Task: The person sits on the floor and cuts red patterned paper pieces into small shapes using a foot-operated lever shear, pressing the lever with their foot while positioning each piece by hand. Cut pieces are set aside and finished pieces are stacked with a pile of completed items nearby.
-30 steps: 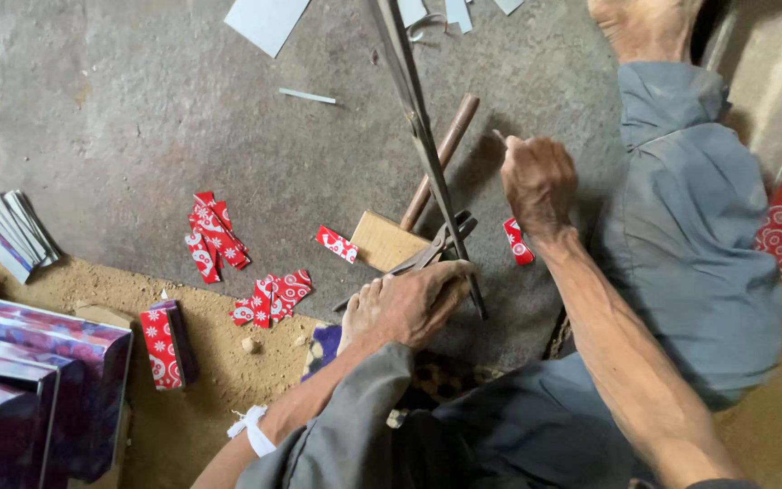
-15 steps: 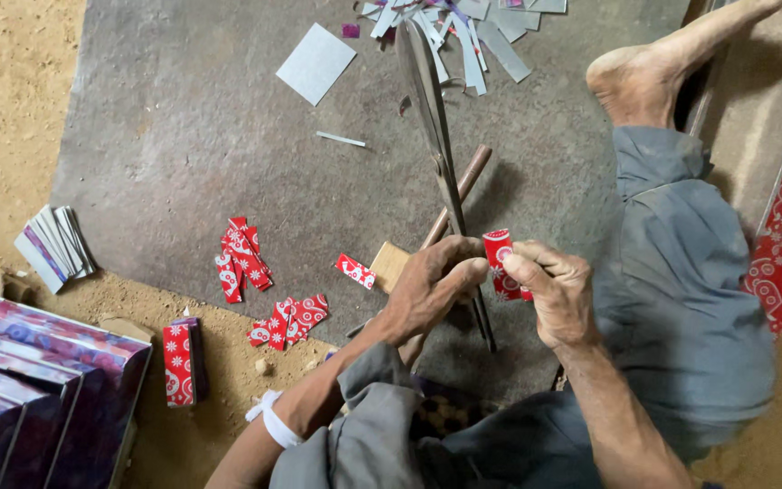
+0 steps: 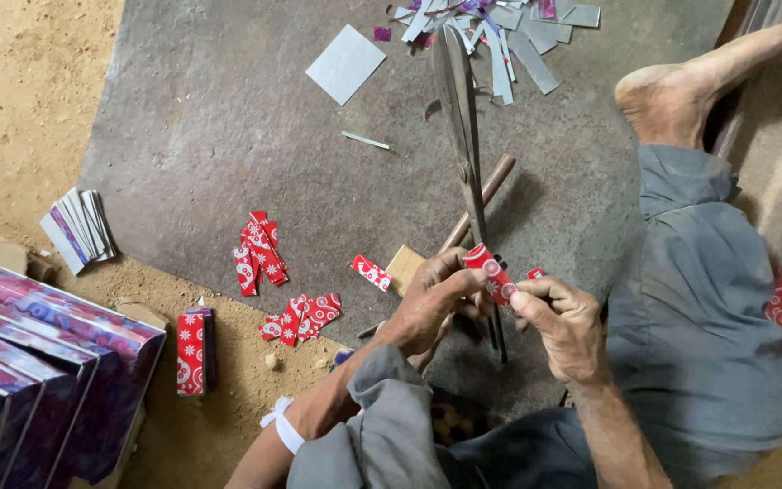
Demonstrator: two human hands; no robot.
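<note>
Here, red strip (image 3: 491,272) between both hands

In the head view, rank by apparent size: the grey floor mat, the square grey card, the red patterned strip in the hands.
1. grey floor mat
2. square grey card
3. red patterned strip, though it is partly covered by fingers.

The small red strip with white pattern (image 3: 491,272), pinched between the left hand (image 3: 432,303) and right hand (image 3: 565,324), looks like glossy printed paper or card. Just beyond it, the long grey shears (image 3: 463,118) are dull, worn metal, and the brown rod (image 3: 477,201) beside them looks like wood. Under it all the grey mat (image 3: 228,154) is matt and rough, with coarse sandy ground (image 3: 20,100) to its left. The grey trousers (image 3: 694,308) are soft matt cloth.
</note>
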